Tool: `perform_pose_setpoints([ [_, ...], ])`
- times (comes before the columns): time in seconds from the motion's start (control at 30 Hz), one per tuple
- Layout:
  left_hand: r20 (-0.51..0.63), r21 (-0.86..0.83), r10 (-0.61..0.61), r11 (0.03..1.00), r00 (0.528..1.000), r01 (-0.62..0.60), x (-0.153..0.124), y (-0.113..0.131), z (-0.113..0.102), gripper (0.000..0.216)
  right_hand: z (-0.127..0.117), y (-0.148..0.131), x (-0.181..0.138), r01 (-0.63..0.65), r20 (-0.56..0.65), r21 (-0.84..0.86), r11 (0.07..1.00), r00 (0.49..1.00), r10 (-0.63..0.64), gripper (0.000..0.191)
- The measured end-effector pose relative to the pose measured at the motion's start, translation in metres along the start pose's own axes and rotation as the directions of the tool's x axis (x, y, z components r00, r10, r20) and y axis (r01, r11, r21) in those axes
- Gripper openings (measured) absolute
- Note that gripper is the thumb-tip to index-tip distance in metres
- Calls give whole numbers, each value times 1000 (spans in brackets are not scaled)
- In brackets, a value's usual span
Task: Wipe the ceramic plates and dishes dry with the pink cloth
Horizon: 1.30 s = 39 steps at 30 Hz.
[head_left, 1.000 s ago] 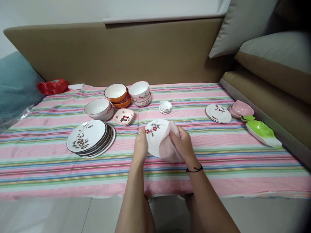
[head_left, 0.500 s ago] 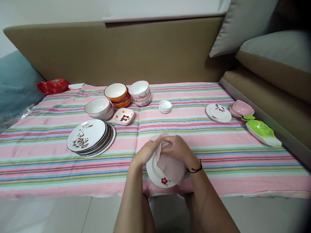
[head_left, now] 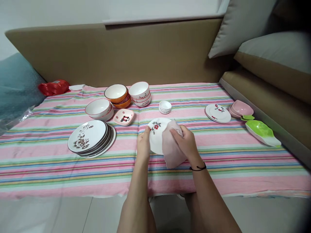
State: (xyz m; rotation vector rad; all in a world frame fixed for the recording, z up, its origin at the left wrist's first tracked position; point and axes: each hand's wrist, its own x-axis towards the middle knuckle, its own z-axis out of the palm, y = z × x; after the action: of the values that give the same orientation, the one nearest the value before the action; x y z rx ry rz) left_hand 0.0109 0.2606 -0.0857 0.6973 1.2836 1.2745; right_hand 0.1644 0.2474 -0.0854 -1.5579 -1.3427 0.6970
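Observation:
My left hand grips the left rim of a small white plate with red flowers, held tilted above the striped cloth. My right hand presses a pale pink cloth against the plate's right half; the cloth hangs below the plate. Both hands are closed on what they hold. A black band circles my right wrist.
On the striped cloth: a stack of flowered plates at left, bowls behind, a pink dotted dish, tiny white saucers, a flowered plate, pink bowls and a green leaf dish at right.
The plate has been turned and lifted away from me: the red flower moved from its near edge to its far-left edge. My right hand and the cloth shifted to the plate's right side.

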Motion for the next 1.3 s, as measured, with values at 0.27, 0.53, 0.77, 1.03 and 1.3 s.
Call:
perform_pose_setpoints([
  [0.27, -169, 58, 26, 998, 985, -16, -5, 11, 1, 49, 12, -7, -6, -22, 74, 108, 994, 997, 14, 32],
  [0.53, 266, 269, -82, 963, 961, 8, -9, 10, -18, 54, -6, 2, -1, -54, 142, 95, 994, 989, 40, 33],
  [0.77, 541, 358, -266, 931, 798, 68, -15, 12, -22, 50, -5, 4, -2, 106, 377, 36, 994, 919, -112, 38],
  [1.03, 554, 414, -314, 907, 771, 71, -15, 14, -23, 44, 9, -5, -8, 196, 498, 98, 976, 839, -218, 36],
  [1.3, 422, 261, -192, 962, 886, 84, -13, 14, -21, 47, 6, -3, -4, 90, 251, 49, 995, 963, -99, 39],
])
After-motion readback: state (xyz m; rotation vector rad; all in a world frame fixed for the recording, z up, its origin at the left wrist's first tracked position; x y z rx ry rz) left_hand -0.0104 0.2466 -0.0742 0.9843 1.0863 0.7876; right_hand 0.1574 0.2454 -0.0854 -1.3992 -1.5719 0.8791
